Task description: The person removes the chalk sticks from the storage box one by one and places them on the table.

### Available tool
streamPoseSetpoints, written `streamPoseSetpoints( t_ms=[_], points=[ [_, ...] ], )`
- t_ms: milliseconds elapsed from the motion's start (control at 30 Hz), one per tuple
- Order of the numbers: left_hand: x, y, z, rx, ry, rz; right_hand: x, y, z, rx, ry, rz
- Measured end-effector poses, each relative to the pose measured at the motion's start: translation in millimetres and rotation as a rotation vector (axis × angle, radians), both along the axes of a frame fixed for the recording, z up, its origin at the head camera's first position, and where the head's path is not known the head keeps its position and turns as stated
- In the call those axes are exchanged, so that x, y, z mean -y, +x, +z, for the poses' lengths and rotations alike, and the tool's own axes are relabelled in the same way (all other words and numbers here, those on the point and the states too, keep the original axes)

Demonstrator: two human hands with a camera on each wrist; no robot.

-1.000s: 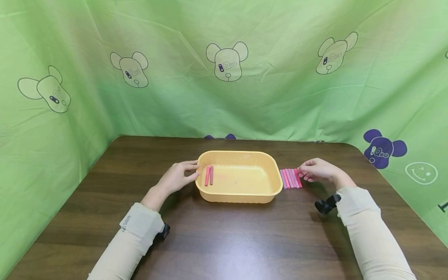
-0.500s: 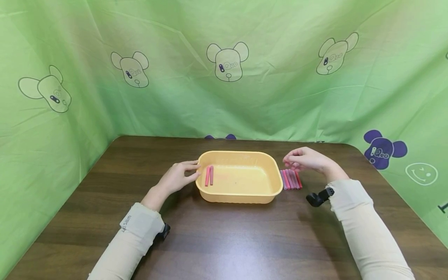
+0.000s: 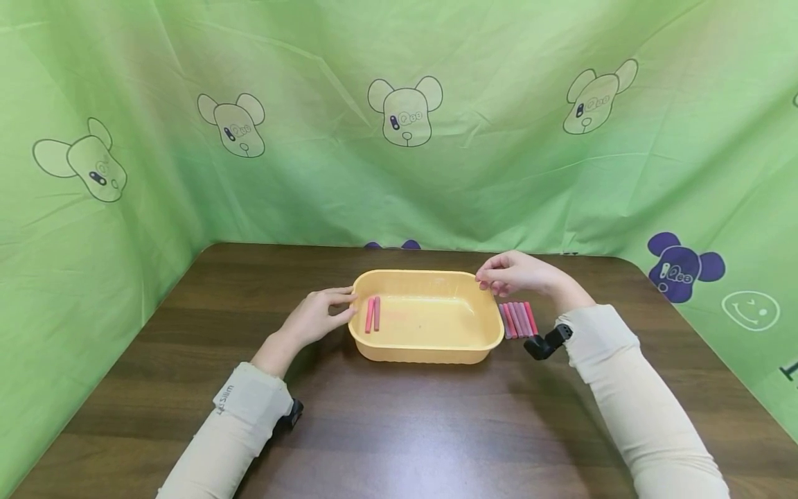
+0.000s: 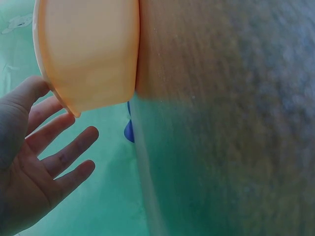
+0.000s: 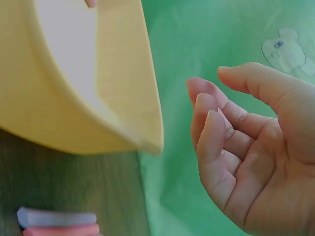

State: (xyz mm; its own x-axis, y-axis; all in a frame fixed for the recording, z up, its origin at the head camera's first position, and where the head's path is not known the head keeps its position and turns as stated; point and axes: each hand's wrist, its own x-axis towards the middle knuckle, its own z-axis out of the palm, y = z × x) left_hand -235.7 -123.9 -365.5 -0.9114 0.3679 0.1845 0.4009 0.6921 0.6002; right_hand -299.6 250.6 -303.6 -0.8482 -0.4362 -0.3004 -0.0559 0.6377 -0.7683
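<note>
A yellow plastic basin (image 3: 424,353) stands on the table. My left hand (image 3: 318,315) touches its left rim with thumb and fingertips; in the left wrist view the left hand (image 4: 44,152) has its fingers extended and spread. Two short sticks, one pink (image 3: 369,315) and one mauve (image 3: 377,314), lie inside the basin near that end. My right hand (image 3: 514,272) is above the basin's back right corner. In the right wrist view the right hand (image 5: 246,142) has loosely bent fingers, thumb apart, nothing between them. Beside the basin's right wall lies a row of pink and purple sticks (image 3: 519,320).
The brown wooden table (image 3: 399,430) extends around the basin. A green curtain (image 3: 399,187) printed with bear faces hangs along its back and sides. Each sleeve cuff carries a small black camera, such as the right one (image 3: 548,341).
My right hand has left the right end of the stick row and moved left and back to the basin's corner. The left hand, basin and sticks stay where they were.
</note>
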Motion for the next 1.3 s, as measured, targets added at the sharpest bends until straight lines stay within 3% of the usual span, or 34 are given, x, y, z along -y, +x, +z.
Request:
streamPoseSetpoints(
  t_ms=[733, 1300],
  points=[
    [-0.1, 1.8, 1.1, 0.005, -0.006, 0.000, 58.2, -8.7, 2.2, -0.035, 0.072, 0.143],
    [-0.7, 1.4, 1.9, -0.005, -0.005, -0.006, 84.9, -17.9, -3.9, 0.024, 0.071, 0.142]
  ],
)
